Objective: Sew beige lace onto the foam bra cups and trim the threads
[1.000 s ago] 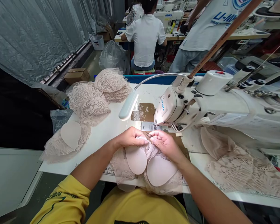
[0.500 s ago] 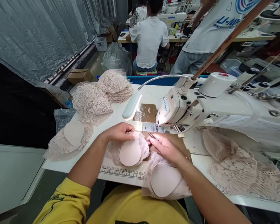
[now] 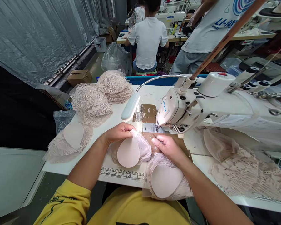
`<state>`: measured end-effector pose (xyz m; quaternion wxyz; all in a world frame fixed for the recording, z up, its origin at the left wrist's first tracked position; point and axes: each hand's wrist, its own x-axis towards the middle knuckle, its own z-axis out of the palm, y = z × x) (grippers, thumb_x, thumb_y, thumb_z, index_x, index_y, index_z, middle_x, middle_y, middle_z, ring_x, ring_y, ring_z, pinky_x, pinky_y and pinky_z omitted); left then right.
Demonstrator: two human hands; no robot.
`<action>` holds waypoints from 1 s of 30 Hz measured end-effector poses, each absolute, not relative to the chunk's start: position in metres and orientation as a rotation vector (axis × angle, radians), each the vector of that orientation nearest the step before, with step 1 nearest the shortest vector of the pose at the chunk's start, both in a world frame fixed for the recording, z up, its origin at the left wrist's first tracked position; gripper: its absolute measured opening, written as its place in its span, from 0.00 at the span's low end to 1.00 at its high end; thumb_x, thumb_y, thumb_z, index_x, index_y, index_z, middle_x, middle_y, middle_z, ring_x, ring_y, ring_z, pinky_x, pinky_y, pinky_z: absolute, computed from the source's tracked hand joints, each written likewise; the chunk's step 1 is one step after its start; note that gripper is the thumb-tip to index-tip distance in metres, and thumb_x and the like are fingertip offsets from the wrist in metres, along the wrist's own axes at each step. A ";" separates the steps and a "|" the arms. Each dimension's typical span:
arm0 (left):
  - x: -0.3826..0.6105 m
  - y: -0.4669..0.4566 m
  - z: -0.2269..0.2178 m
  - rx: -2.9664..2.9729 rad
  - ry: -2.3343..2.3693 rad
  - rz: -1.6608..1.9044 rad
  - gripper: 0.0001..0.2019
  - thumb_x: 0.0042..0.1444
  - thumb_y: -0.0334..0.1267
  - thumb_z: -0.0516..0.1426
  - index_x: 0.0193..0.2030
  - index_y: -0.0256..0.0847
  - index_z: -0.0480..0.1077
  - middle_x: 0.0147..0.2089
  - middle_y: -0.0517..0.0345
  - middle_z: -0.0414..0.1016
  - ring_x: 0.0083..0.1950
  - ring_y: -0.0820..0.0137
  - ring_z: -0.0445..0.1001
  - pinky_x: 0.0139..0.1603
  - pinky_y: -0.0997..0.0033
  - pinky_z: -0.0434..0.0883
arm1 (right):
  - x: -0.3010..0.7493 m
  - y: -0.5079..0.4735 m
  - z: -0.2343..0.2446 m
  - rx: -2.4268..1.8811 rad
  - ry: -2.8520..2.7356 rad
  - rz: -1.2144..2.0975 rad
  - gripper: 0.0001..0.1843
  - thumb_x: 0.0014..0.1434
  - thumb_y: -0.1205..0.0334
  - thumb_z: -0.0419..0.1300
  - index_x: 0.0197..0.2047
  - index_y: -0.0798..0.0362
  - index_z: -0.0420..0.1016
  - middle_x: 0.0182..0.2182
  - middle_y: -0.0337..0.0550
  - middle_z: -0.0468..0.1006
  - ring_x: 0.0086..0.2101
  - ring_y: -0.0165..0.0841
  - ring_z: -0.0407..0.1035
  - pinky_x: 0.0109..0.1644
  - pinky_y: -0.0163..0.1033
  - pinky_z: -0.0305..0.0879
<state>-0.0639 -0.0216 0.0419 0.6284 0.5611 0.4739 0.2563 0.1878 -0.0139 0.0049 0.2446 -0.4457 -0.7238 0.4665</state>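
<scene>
My left hand [image 3: 120, 132] pinches the upper tip of a pale pink lace bra cup [image 3: 128, 152], whose smooth teardrop pad faces up on the table before the sewing machine's needle. To its right, my right hand [image 3: 167, 146] is closed around slim metal tweezers [image 3: 158, 139], their tip pointing left toward the machine bed; it is apart from the cup. Below the right hand a second lace bra cup [image 3: 166, 181] with a pad lies over the table's front edge. The sewing machine [image 3: 172, 107] stands just beyond both hands.
Stacked lace pieces [image 3: 103, 97] lie at the back left, with another padded cup [image 3: 73, 136] in front of them. A lamp [image 3: 130, 107] leans over the machine bed. More lace [image 3: 245, 172] lies at right. A ruler strip [image 3: 123, 173] runs along the front edge. Two co-workers are beyond the table.
My right hand with the tweezers has drawn slightly right, away from the cup. The cup's tip is now lifted a little in my left fingers, and its pad shows more fully.
</scene>
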 end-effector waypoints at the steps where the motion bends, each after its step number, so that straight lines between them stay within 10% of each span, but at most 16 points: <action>1: -0.063 -0.022 0.041 1.276 1.086 0.582 0.05 0.50 0.33 0.56 0.30 0.34 0.72 0.28 0.59 0.70 0.32 0.72 0.68 0.33 0.75 0.64 | 0.187 -0.014 0.006 -1.209 -1.962 1.251 0.25 0.60 0.45 0.54 0.20 0.50 0.51 0.19 0.33 0.53 0.22 0.27 0.51 0.25 0.35 0.49; 8: -0.056 -0.020 0.036 1.356 0.999 0.487 0.06 0.50 0.34 0.57 0.32 0.33 0.73 0.27 0.59 0.69 0.30 0.73 0.66 0.30 0.76 0.62 | 0.176 -0.020 0.007 -1.130 -1.875 1.428 0.18 0.55 0.50 0.62 0.44 0.52 0.70 0.30 0.37 0.71 0.30 0.31 0.64 0.36 0.37 0.61; 17: -0.071 -0.021 0.043 1.247 0.865 0.369 0.05 0.44 0.34 0.59 0.26 0.33 0.71 0.22 0.62 0.64 0.24 0.77 0.61 0.24 0.78 0.58 | 0.189 -0.014 0.005 -1.474 -2.023 0.914 0.22 0.57 0.55 0.55 0.20 0.50 0.46 0.18 0.32 0.50 0.22 0.27 0.48 0.25 0.35 0.45; 23: -0.058 -0.020 0.033 1.346 0.889 0.359 0.07 0.48 0.35 0.60 0.33 0.33 0.73 0.26 0.61 0.67 0.27 0.76 0.62 0.28 0.78 0.58 | 0.174 -0.024 0.007 -1.019 -1.945 1.416 0.10 0.58 0.53 0.58 0.35 0.52 0.70 0.29 0.38 0.70 0.30 0.30 0.64 0.33 0.35 0.60; 30: -0.046 -0.022 0.030 1.557 1.026 0.474 0.12 0.49 0.40 0.63 0.39 0.36 0.73 0.33 0.61 0.70 0.32 0.75 0.64 0.31 0.78 0.60 | 0.171 -0.027 0.006 -1.035 -1.987 1.341 0.12 0.61 0.56 0.55 0.31 0.52 0.72 0.27 0.38 0.72 0.29 0.31 0.64 0.33 0.36 0.61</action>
